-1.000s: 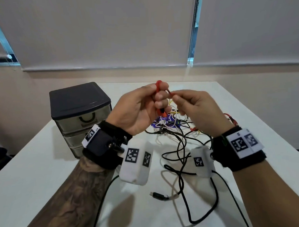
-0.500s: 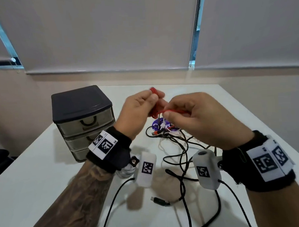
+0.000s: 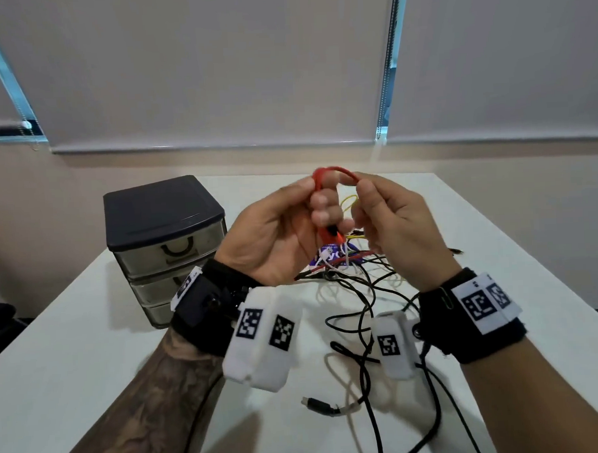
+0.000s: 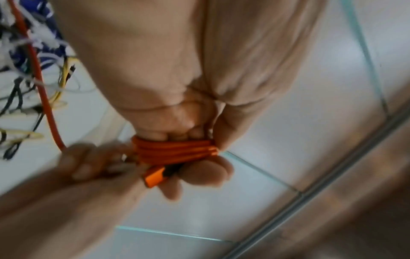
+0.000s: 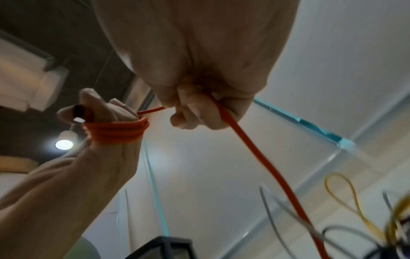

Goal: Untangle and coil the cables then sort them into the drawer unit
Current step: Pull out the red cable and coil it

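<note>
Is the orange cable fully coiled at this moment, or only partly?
Partly coiled. Several turns of the orange cable sit around the left hand's fingers, while the right hand pinches a loose length running down to the tangle on the table.

The right hand (image 5: 199,105) pinches the orange cable (image 5: 255,152), fingers curled round it. From that grip one thin run leads across to the left hand (image 5: 104,112), where several turns of the cable are wound side by side around the fingers (image 5: 119,108). The other run drops away below the grip toward a blurred tangle of yellow and grey wires (image 5: 346,198). A dark drawer unit (image 5: 170,248) shows far below.
</note>
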{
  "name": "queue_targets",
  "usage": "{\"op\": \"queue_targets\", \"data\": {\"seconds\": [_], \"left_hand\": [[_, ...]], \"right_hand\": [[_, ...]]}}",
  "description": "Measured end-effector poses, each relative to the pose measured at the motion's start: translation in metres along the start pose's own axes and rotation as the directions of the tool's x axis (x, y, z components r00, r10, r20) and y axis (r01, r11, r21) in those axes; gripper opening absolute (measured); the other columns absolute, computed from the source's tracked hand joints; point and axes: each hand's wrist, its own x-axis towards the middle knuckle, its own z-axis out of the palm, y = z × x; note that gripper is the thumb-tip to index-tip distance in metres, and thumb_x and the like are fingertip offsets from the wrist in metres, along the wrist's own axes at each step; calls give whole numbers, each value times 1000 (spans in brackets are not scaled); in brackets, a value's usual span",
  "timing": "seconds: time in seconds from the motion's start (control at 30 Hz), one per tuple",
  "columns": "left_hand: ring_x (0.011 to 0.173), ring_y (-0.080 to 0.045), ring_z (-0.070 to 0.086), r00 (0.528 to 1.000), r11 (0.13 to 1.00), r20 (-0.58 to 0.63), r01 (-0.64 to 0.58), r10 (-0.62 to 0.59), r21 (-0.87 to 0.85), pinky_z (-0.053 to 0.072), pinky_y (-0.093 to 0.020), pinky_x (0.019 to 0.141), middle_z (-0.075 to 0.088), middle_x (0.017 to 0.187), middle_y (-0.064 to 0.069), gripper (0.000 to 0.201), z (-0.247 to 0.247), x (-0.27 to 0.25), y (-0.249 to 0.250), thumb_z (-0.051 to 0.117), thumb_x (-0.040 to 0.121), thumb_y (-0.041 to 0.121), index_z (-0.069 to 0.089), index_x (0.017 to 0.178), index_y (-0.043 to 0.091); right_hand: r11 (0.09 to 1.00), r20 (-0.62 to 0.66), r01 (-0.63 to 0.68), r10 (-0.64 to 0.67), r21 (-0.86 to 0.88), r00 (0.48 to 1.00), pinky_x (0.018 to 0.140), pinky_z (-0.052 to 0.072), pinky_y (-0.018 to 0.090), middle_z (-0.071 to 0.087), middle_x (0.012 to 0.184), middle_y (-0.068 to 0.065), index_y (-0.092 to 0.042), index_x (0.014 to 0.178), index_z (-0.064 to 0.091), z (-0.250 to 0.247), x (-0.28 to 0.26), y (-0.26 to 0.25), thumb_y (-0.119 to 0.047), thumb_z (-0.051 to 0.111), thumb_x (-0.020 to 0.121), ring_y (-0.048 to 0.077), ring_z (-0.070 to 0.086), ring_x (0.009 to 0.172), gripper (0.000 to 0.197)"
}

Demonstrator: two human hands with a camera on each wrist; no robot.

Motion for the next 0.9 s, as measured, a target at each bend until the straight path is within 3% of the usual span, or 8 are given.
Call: {"op": "queue_targets", "data": {"seconds": [0.13, 0.23, 0.3, 0.47, 0.6, 0.73, 0.8, 0.9], "left_hand": [[74, -15, 68, 946, 943, -213, -282, 244, -176, 57, -37, 86, 67, 85, -5, 29, -2, 4, 13, 40, 99, 11, 65, 103, -1], [83, -18, 72, 862, 895, -340, -434, 377, -106, 57, -38, 89, 73, 92, -9, 35, -12, 6, 23, 40, 102, 10, 71, 93, -2], [86, -16, 72, 824, 896, -387, -443, 413, 13, 56, -35, 91, 74, 92, -7, 33, -22, 6, 23, 38, 104, 11, 68, 99, -1], [84, -20, 71, 753, 853, -425, -352, 502, 385, 57, -33, 80, 73, 90, -7, 21, -37, 7, 11, 40, 103, 8, 59, 108, 1], [79, -21, 70, 831, 688, -294, -139, 473, 712, 55, -34, 76, 73, 86, -7, 21, -35, 4, 2, 46, 102, 6, 63, 109, -2], [65, -15, 63, 962, 501, -153, 20, 227, 865, 45, -22, 61, 69, 77, -6, 29, -23, 1, -4, 43, 104, 16, 67, 96, 2], [63, -20, 57, 989, 522, -118, 53, 92, 852, 43, -22, 60, 63, 72, -8, 35, -18, 0, -6, 41, 102, 27, 66, 88, 8], [56, -20, 39, 996, 655, -85, 88, -35, 751, 42, -35, 66, 43, 62, -1, 38, -14, -1, -8, 38, 101, 30, 63, 89, 4]], "right_hand": [[994, 60, -60, 66, -94, 996, 49, 34, 28, 47, 58, -5, -20, 111, 72, 13, -5, 13, -26, 49, 106, 12, 38, 50, 24], [946, 234, 1, 79, -325, 969, 62, 51, 35, 71, 72, 6, -14, 108, 74, 20, -13, 11, -29, 52, 104, 24, 63, 66, 27], [894, 330, 95, 61, -437, 942, 76, 54, 42, 72, 90, 18, -7, 104, 71, 24, -19, 5, -33, 51, 104, 32, 65, 83, 33], [827, 357, 228, -35, -515, 934, 61, 50, 40, 61, 65, -1, -19, 90, 69, 17, -20, -18, -33, 56, 100, 15, 55, 61, 22], [855, 285, 253, -130, -452, 949, 52, 39, 31, 53, 54, 0, -24, 82, 71, 2, -17, -29, -26, 67, 93, 13, 44, 50, 12], [873, 170, 265, -213, -409, 962, 49, 32, 17, 46, 47, -9, -19, 83, 74, -10, -12, -35, -19, 75, 90, 9, 37, 46, 7], [908, 135, 245, -211, -339, 968, 52, 36, 12, 53, 51, -6, -12, 86, 75, -15, -9, -33, -14, 75, 90, 6, 44, 46, 4], [954, 116, 196, -173, -227, 978, 57, 43, 21, 69, 70, 6, -11, 91, 76, -17, -5, -25, -14, 70, 94, 11, 53, 56, 7]]}}
